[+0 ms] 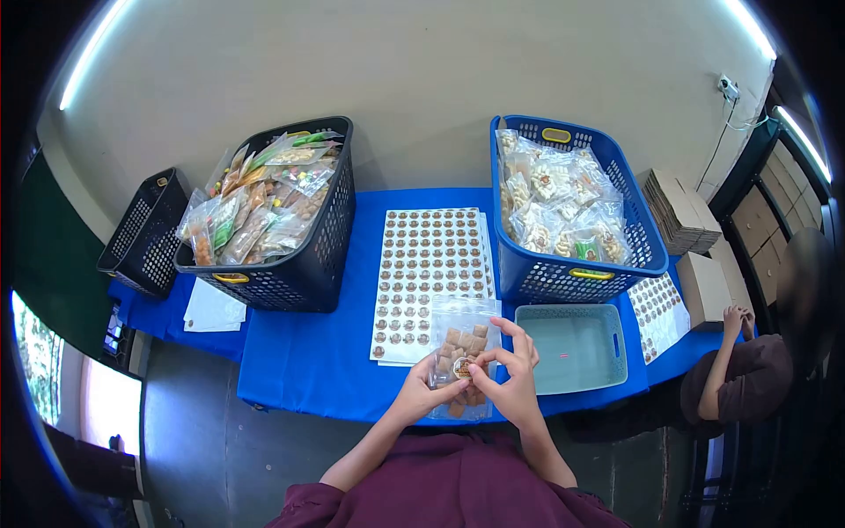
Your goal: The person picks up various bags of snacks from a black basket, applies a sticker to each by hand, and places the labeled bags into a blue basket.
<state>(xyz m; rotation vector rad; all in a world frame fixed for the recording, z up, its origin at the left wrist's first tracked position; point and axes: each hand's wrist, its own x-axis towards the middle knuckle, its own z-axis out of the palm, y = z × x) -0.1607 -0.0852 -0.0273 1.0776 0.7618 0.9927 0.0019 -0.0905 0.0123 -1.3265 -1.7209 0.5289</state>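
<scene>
A clear plastic snack bag [457,400] filled with brown cube-shaped pieces is held upright in front of me, over the table's front edge. My left hand [420,392] grips the bag along its left side, thumb across the front. On the bag's face is a round sticker [462,368] with a brown and white print. My right hand [512,378] has its thumb and index finger pinched at the sticker's right edge, with the other fingers raised. Behind the bag lie sheets of round stickers [429,255] in rows.
A dark basket [290,283] of mixed snack bags stands left, a blue basket [572,289] of pale snack bags right. Near my right hand sits a shallow green tray [572,385]. Another sticker sheet [658,315] and cardboard boxes [704,290] are farther right, beside another person [748,378].
</scene>
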